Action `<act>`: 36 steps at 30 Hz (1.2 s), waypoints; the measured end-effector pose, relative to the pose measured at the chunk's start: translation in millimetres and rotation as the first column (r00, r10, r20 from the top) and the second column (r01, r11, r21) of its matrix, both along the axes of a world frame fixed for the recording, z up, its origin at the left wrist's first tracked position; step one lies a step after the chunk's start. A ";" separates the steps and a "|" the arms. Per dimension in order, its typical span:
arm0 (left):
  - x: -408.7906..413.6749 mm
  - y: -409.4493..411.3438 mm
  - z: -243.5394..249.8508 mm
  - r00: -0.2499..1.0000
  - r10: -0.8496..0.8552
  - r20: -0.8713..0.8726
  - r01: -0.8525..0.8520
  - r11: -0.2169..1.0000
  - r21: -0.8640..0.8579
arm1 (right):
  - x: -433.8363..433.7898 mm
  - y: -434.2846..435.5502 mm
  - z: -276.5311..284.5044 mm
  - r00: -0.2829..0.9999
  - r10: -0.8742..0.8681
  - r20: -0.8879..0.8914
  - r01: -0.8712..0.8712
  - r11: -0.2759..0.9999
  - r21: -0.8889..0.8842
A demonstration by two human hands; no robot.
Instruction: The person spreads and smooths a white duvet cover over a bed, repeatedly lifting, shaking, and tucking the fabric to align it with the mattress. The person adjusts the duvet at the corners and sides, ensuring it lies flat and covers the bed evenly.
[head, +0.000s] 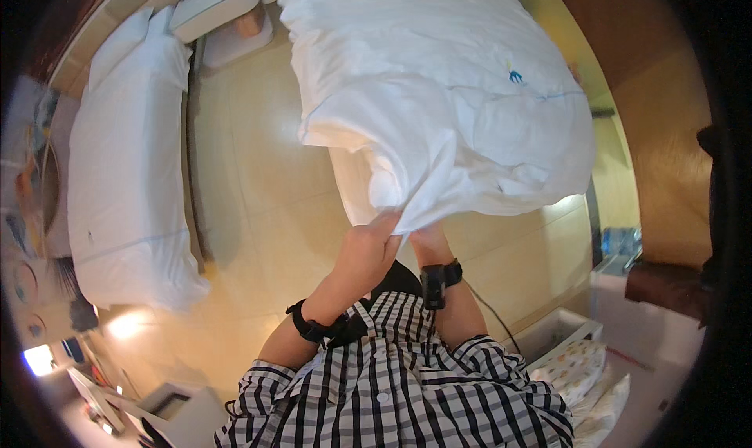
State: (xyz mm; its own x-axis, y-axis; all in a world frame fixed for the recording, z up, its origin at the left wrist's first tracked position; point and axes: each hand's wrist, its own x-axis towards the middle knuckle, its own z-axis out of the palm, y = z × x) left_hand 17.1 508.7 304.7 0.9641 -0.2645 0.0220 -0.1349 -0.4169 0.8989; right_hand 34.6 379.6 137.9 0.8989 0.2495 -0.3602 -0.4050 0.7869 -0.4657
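Observation:
A white duvet [435,54] with a thin blue line and a small blue emblem covers the bed before me. Its near left corner is pulled up towards my body. My left hand [370,245] pinches the edge of the white cloth between thumb and fingers. Close beside it, my right hand [430,243] is at the same corner, its fingers mostly hidden under the fabric. Below the raised cloth, to the left, a pale side of the bed [348,181] shows. Both my wrists wear black straps.
A second bed with white bedding [132,183] stands at the left. Between the beds is a tiled floor [264,172], with a white bedside table [214,7] at the far end. At lower right are a white open drawer or box [558,333] and patterned cloth [573,368].

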 end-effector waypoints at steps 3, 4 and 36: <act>-8.0 4.0 -20.9 0.984 -0.174 0.032 0.174 0.985 -0.010 | -26.7 -13.7 -18.2 1.000 0.004 -0.031 -0.006 0.999 -0.040; -7.5 -3.6 -19.1 0.983 -0.178 0.042 0.172 0.980 0.103 | -34.9 -16.0 -17.3 0.999 0.008 -0.047 -0.011 0.998 -0.065; -62.2 39.2 -127.3 0.799 -0.192 -0.570 -0.129 0.871 -0.474 | -84.9 -43.9 4.2 1.000 -0.004 0.003 0.005 0.997 -0.074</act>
